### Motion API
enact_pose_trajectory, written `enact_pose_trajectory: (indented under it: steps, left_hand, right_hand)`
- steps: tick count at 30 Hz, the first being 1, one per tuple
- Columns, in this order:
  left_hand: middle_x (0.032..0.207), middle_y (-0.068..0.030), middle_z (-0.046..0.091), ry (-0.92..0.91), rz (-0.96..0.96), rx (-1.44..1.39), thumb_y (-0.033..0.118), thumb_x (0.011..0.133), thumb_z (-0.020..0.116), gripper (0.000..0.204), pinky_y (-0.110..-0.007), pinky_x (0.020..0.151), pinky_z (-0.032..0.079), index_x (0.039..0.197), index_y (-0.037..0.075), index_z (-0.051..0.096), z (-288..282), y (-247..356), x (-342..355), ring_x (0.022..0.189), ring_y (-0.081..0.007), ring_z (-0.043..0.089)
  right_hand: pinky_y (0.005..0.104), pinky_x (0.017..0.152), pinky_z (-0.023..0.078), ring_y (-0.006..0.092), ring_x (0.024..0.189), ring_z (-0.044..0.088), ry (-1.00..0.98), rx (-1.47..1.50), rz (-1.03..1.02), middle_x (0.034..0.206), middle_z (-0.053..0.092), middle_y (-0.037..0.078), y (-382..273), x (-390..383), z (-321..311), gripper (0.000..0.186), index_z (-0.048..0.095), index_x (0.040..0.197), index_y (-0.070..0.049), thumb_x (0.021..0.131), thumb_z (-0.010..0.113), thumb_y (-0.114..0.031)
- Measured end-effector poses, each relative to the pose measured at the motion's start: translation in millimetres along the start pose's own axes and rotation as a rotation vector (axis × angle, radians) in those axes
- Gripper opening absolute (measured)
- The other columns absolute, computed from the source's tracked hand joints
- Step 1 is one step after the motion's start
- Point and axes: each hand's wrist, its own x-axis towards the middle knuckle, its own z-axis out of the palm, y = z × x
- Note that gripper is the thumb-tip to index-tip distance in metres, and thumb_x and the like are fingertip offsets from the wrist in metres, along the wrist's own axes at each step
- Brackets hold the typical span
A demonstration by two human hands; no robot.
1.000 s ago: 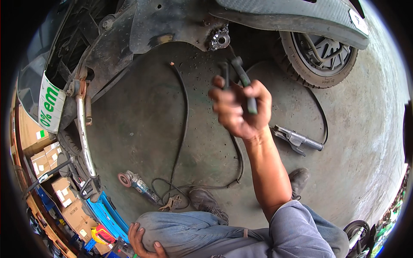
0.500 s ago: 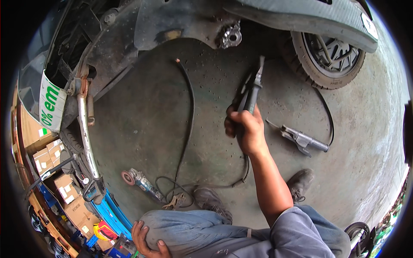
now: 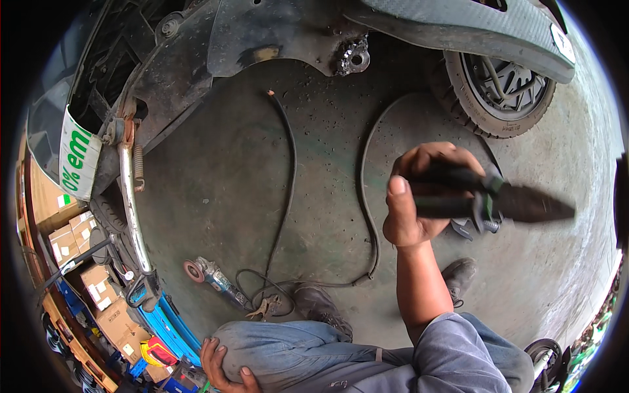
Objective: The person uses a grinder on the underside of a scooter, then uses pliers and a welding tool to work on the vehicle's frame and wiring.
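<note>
My right hand [image 3: 411, 226] grips dark pliers [image 3: 527, 203] by their handles, out over the floor on the right. Motion blurs them; their jaws point right. Partly hidden behind them lies a welding electrode holder [image 3: 462, 229]. My left hand [image 3: 229, 368] holds nothing and rests on my left knee, fingers apart. Ahead of me is the vehicle's dark metal frame [image 3: 262, 36], with a rough, lumpy weld beside a holed lug [image 3: 357, 60].
An angle grinder [image 3: 219, 280] and a brass-coloured clamp [image 3: 265, 306] lie near my left shoe [image 3: 321, 308]. Black cable [image 3: 362, 170] loops over the floor. A wheel [image 3: 501, 92] stands at the far right; a side stand [image 3: 131, 203] and cardboard boxes [image 3: 123, 324] are on the left.
My right hand has swung right and turned, so the pliers, which pointed away from me, now point right and partly cover the electrode holder. My left hand has stayed on the knee.
</note>
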Motion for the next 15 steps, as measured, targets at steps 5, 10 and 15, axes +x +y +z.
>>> enact_pose_trajectory:
  steps: [5, 10, 15]
  left_hand:
    - [0.125, -0.0263, 0.058, -0.005, -0.03, 0.03, 0.038, 0.088, 0.061, 0.053, -0.054, 0.101, 0.04, 0.119, -0.005, 0.06, 1.7, 4.4, -3.1, 0.116, -0.0449, 0.054]
    - [0.127, -0.0272, 0.057, -0.048, -0.004, 0.068, 0.038, 0.088, 0.061, 0.055, -0.053, 0.103, 0.039, 0.119, -0.007, 0.059, 2.2, 12.0, 3.0, 0.117, -0.045, 0.053]
    - [0.129, -0.0263, 0.056, -0.048, -0.028, 0.041, 0.039, 0.088, 0.062, 0.058, -0.052, 0.105, 0.037, 0.123, -0.008, 0.056, 6.8, 12.8, -0.3, 0.121, -0.0417, 0.051]
  right_hand:
    - [0.0364, 0.066, 0.044, 0.0203, 0.072, 0.047, -0.351, -0.096, 0.621, 0.081, 0.049, 0.01, 5.7, 6.0, 22.9, 0.049, 0.047, 0.11, 0.003, 0.068, 0.063, -0.015]
    - [0.0371, 0.075, 0.046, 0.0237, 0.077, 0.052, -0.388, -0.03, 0.692, 0.084, 0.051, 0.009, 1.1, -15.2, -16.1, 0.053, 0.048, 0.111, 0.004, 0.066, 0.065, -0.019]
    - [0.0346, 0.079, 0.049, 0.0217, 0.085, 0.059, -0.067, 0.057, 0.347, 0.097, 0.058, 0.014, 0.7, -0.9, -27.1, 0.052, 0.049, 0.124, 0.006, 0.082, 0.07, -0.019]
